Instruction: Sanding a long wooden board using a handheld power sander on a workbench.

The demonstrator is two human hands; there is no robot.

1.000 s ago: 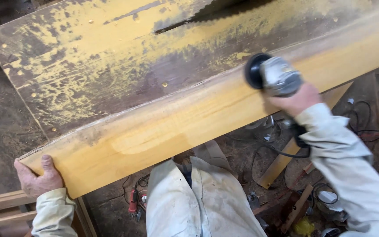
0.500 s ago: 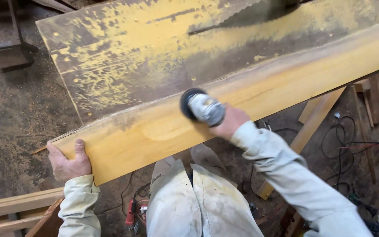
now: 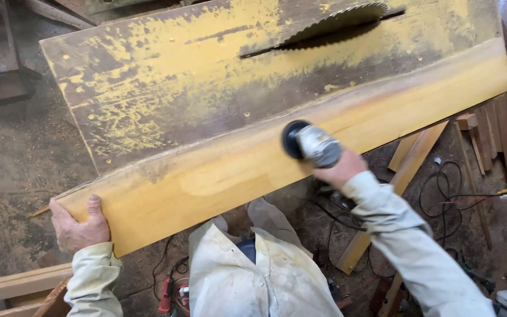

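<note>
While I look down from the head camera, my left hand [image 3: 77,226] sits at about eight o'clock in the frame, fingers curled closed around the near left end of a long yellow plank [image 3: 253,164], thumb lying flat on its face. The plank leans on edge against a worn, yellow-stained saw table [image 3: 165,88] and runs from that hand up toward two o'clock, where it reaches the right edge of the view. At twelve to one o'clock a toothed circular blade [image 3: 335,20] rises out of a slot in the table, well apart from both hands. Just right of centre, a handheld disc sander [image 3: 309,144] with a black pad and grey body presses its pad against the plank's face. My right hand [image 3: 338,170] is wrapped tight around the sander's body from the four o'clock side; the fingers themselves are hidden behind the tool, so I see only the back of the hand and a pale sleeve. At three to five o'clock, loose wood offcuts [image 3: 409,161] and black cables [image 3: 441,194] lie on the sawdust-covered floor [image 3: 13,170]. At seven o'clock, pale boards [image 3: 13,285] lie beside my left sleeve.
</note>
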